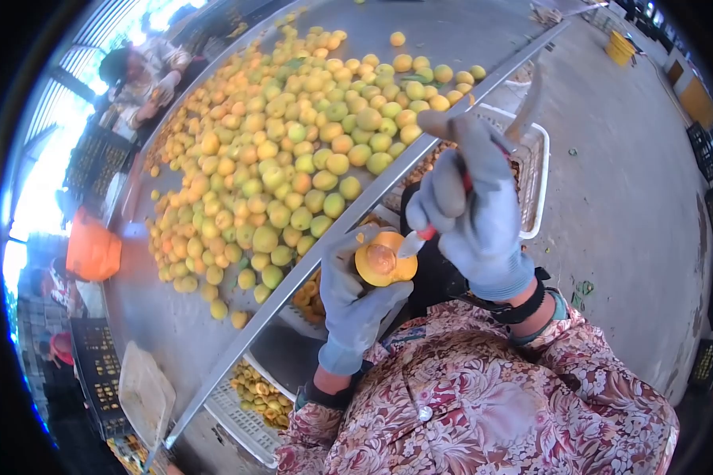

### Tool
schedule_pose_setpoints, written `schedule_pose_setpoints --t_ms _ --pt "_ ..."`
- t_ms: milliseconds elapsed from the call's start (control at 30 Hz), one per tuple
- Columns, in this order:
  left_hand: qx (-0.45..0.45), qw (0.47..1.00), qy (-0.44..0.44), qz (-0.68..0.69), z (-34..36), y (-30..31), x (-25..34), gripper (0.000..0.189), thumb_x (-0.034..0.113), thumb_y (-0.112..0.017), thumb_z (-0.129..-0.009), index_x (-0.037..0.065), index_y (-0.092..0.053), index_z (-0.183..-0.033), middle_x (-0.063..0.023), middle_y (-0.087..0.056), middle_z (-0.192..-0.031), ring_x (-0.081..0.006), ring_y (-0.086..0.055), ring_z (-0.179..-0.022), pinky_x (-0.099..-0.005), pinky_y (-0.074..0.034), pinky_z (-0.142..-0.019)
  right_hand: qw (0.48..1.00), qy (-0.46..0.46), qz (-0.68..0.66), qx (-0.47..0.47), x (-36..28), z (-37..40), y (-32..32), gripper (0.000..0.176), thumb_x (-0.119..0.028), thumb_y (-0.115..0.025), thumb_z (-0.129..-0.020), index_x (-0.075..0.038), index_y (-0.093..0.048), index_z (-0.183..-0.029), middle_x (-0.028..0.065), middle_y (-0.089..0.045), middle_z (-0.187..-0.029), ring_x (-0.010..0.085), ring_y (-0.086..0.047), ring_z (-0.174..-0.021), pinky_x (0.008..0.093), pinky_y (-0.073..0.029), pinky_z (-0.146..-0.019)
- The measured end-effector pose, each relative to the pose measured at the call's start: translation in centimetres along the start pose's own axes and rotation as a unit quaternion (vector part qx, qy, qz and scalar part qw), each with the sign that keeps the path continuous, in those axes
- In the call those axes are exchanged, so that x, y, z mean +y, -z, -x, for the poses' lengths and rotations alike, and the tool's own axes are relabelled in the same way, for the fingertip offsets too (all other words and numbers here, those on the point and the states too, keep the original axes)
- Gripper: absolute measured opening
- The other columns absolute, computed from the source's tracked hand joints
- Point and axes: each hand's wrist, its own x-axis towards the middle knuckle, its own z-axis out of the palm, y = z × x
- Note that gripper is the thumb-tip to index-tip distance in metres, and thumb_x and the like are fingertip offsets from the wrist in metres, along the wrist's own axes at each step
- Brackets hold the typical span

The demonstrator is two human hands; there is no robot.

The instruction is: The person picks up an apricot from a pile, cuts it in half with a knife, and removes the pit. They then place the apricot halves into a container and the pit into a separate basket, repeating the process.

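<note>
Floral sleeves (pixel 483 404) fill the foreground. Beyond them a steel surface (pixel 467 32) carries a heap (pixel 293 150) of yellow fruit, with a white crate (pixel 535 170) under its edge. The gloved right hand (pixel 471 214) and left hand (pixel 352 297) meet just off that edge. The left fingers grasp a cut fruit (pixel 382 260). The right fingers are clenched round a knife (pixel 413 241), its tip touching the fruit.

place: fruit-processing shed | evidence: metal sorting table (pixel 483 32) heaped with apricots (pixel 293 150), plastic crates (pixel 535 170)

Grey metal table (pixel 451 36) with raised rim carries a heap of round yellow-green fruits (pixel 293 150), densest at the table's middle.
</note>
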Motion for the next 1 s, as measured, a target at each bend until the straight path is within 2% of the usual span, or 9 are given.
schedule_pose_setpoints --t_ms 400,500,533,633,700,767,833,967,1000 --pt "-0.062 0.940 -0.088 -0.323 -2.6 -3.1 -2.7 0.066 -0.009 -0.072 -0.065 -0.001 -0.039 -0.121 -0.0138 -0.051 -0.117 -0.0189 -0.052 -0.108 -0.0310 -0.047 -0.088 0.965 0.056 0.208 0.149 -1.1 -0.8 1.7 0.025 -0.023 -0.050 -0.091 0.001 -0.057 -0.097 0.0001 -0.040 -0.047 0.0077 -0.033 -0.034 0.0220 -0.030 -0.035" --pt "-0.033 0.982 -0.048 -0.181 -3.4 -4.8 -2.7 0.064 -0.010 -0.071 -0.066 -0.002 -0.039 -0.121 -0.0138 -0.051 -0.116 -0.0186 -0.054 -0.104 -0.0300 -0.048 -0.086 0.954 0.093 0.221 0.182 -0.6 -1.8 2.9 0.024 -0.022 -0.049 -0.091 0.000 -0.058 -0.093 0.0000 -0.040 -0.047 0.0079 -0.031 -0.032 0.0223 -0.029 -0.035" --pt "-0.017 0.986 -0.025 -0.165 -3.4 -4.7 -3.2 0.065 -0.010 -0.070 -0.067 -0.003 -0.037 -0.123 -0.0145 -0.050 -0.117 -0.0187 -0.055 -0.101 -0.0298 -0.049 -0.085 0.979 0.057 0.115 0.156 -0.4 -2.1 3.7 0.023 -0.022 -0.048 -0.092 -0.001 -0.058 -0.093 -0.0014 -0.040 -0.048 0.0074 -0.033 -0.034 0.0229 -0.028 -0.036" --pt "-0.050 0.987 -0.041 -0.145 -3.9 -4.8 -4.0 0.065 -0.011 -0.068 -0.069 -0.004 -0.035 -0.124 -0.0155 -0.048 -0.119 -0.0186 -0.054 -0.102 -0.0293 -0.049 -0.085 0.977 0.027 0.177 0.114 -0.8 -2.7 5.0 0.025 -0.026 -0.048 -0.093 -0.003 -0.058 -0.096 -0.0048 -0.034 -0.047 0.0063 -0.029 -0.035 0.0231 -0.026 -0.037" --pt "-0.037 0.990 0.013 -0.136 -4.2 -4.8 -3.9 0.065 -0.011 -0.067 -0.070 -0.004 -0.034 -0.125 -0.0158 -0.047 -0.120 -0.0186 -0.054 -0.102 -0.0292 -0.049 -0.085 0.978 -0.088 -0.129 0.138 -0.7 -4.0 7.3 0.027 -0.030 -0.047 -0.093 -0.006 -0.058 -0.097 -0.0065 -0.024 -0.046 0.0058 -0.022 -0.037 0.0228 -0.023 -0.038" --pt "-0.022 0.990 0.059 -0.126 -4.8 -4.8 -4.0 0.064 -0.011 -0.066 -0.071 -0.005 -0.033 -0.126 -0.0162 -0.046 -0.121 -0.0186 -0.054 -0.102 -0.0290 -0.049 -0.085 0.970 -0.111 -0.128 0.172 -0.2 -4.6 8.1 0.028 -0.032 -0.046 -0.094 -0.007 -0.059 -0.096 -0.0068 -0.018 -0.048 0.0056 -0.018 -0.039 0.0224 -0.020 -0.040" --pt "-0.075 0.972 -0.036 -0.222 -5.5 -4.9 -4.6 0.064 -0.011 -0.066 -0.072 -0.005 -0.033 -0.126 -0.0160 -0.046 -0.121 -0.0186 -0.054 -0.100 -0.0294 -0.049 -0.084 0.981 -0.071 -0.076 0.161 0.2 -4.5 8.5 0.026 -0.031 -0.047 -0.093 -0.008 -0.058 -0.094 -0.0074 -0.018 -0.049 0.0049 -0.019 -0.041 0.0220 -0.020 -0.040" --pt "-0.074 0.972 0.030 -0.220 -7.8 -5.4 -5.8 0.060 -0.001 -0.070 -0.070 -0.003 -0.040 -0.122 -0.0143 -0.051 -0.115 -0.0159 -0.054 -0.096 -0.0274 -0.048 -0.080 0.978 -0.038 -0.103 0.179 0.1 -6.2 10.3 0.024 -0.031 -0.050 -0.092 -0.009 -0.058 -0.092 -0.0080 -0.018 -0.049 0.0048 -0.019 -0.040 0.0212 -0.021 -0.040" --pt "-0.070 0.963 -0.052 -0.255 -8.6 -5.6 -7.0 0.058 0.002 -0.071 -0.070 -0.002 -0.043 -0.121 -0.0122 -0.055 -0.107 -0.0147 -0.054 -0.092 -0.0269 -0.047 -0.078 0.961 -0.071 -0.142 0.225 0.1 -6.9 11.3 0.024 -0.032 -0.051 -0.091 -0.009 -0.057 -0.092 -0.0082 -0.018 -0.049 0.0052 -0.019 -0.040 0.0210 -0.021 -0.040"
